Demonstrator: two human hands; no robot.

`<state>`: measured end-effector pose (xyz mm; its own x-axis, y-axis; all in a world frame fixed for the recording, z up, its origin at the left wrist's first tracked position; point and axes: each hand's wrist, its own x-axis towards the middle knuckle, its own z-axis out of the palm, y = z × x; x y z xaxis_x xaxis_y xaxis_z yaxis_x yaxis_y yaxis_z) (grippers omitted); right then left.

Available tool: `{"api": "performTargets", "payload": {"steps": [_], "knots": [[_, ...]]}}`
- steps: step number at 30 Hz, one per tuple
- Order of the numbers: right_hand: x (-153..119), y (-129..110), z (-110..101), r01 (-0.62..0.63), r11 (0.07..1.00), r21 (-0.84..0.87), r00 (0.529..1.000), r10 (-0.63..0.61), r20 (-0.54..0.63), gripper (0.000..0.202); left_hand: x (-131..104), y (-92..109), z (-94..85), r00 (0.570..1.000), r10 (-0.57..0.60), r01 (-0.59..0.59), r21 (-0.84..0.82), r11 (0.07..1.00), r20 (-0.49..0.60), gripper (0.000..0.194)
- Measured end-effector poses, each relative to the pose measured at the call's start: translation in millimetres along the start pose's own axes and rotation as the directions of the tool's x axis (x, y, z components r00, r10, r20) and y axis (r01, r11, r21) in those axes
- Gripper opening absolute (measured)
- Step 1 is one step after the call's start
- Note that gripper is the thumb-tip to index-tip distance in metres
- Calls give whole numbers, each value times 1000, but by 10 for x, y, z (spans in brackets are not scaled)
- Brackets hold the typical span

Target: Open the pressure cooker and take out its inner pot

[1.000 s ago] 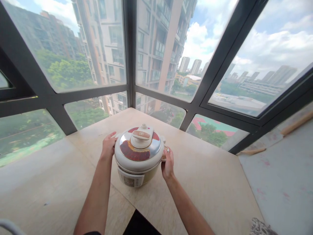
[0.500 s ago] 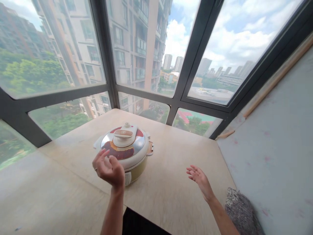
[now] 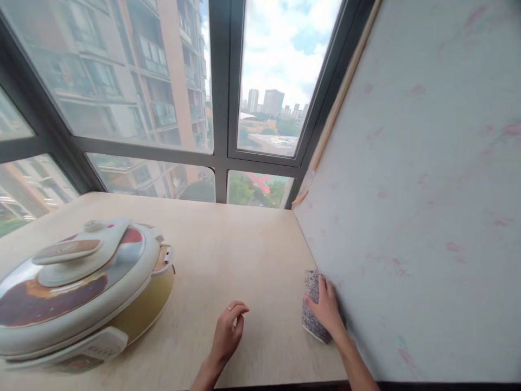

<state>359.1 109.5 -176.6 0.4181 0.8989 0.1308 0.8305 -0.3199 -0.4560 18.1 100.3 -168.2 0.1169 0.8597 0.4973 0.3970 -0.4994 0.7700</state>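
My right hand (image 3: 324,310) lies on a grey, fuzzy folded cloth (image 3: 311,320) beside the wall, thumb on one side and fingers over its top. Left of it, my left hand (image 3: 228,332) is raised over the light wooden surface (image 3: 211,244), fingers curled in toward the thumb, with a ring on one finger. I see nothing held in it. A white and olive electric pressure cooker (image 3: 150,304) with a shiny, red-patterned lid stands at the left, lid on, touched by neither hand.
Dark-framed windows (image 3: 222,108) rise behind the wooden surface. A pale wall (image 3: 407,190) with faint pink marks bounds the right side. The surface's dark front edge shows at the bottom.
The view has turned right, so the cooker appears farther left and larger. My right hand has come onto the grey cloth. My left hand has moved away from in front of the cooker.
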Motion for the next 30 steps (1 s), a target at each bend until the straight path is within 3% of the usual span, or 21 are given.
{"api": "performTargets", "payload": {"steps": [3,6,10,14,17,20,26,30], "knots": [[-200,69,91,56,993,108,998,-53,-29,91,-92,-100,139,990,-126,128,-24,992,64,27],[-266,30,87,26,970,242,996,-5,-88,88,-130,-126,182,970,-232,235,-24,972,77,26],[-176,-105,71,-31,938,344,996,59,-71,86,-140,-123,174,954,-294,296,-36,955,55,26],[-48,-416,239,35,926,376,999,-29,-21,83,-151,-85,160,945,-315,320,-51,946,82,26],[11,-854,495,115,926,360,988,-144,53,81,-184,-48,151,945,-315,321,-72,944,84,24],[19,-1444,801,238,934,265,940,-290,178,80,-266,-32,123,943,-321,328,-78,942,86,24],[-36,-2758,1408,542,814,211,728,-580,366,82,-593,-66,-69,927,-367,372,-65,926,83,27],[-64,-3486,1777,647,694,316,583,-718,380,85,-807,-117,-306,914,-406,405,-76,911,8,27]]}}
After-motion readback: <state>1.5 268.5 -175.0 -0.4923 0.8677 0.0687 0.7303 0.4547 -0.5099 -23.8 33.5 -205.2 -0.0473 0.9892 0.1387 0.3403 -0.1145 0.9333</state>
